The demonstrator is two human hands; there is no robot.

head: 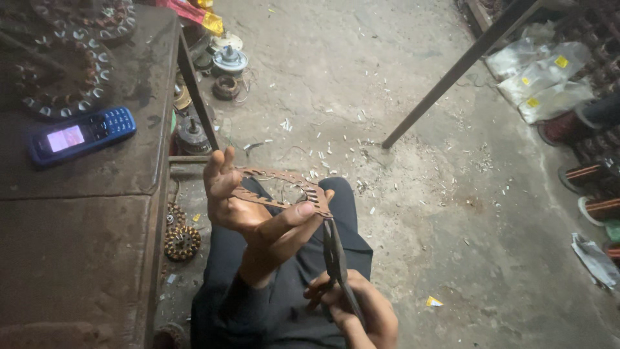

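Two hands at work over the lap. Left hand [240, 197] is raised, palm up, thumb and forefinger pinching the near right edge of a thin, rust-brown toothed ring [284, 189]; the other fingers are spread upward behind its left side. The ring lies nearly flat, tilted slightly, its long span running left to right above the knee.

Right hand [352, 310] sits lower and nearer the camera, fingers closed round the handles of dark pliers [336, 255]. The pliers' long axis runs up and slightly left, tips meeting the ring just under the left thumb. So the ring lies directly above the right-hand grip, and the left hand is already on it.

Hard to make out: whether the plier tips actually bite the ring edge, since the thumb covers the junction. Right hand is cut off by the lower frame edge. A blue phone [81, 136] lies on the dark bench [77, 245], well apart to the left.
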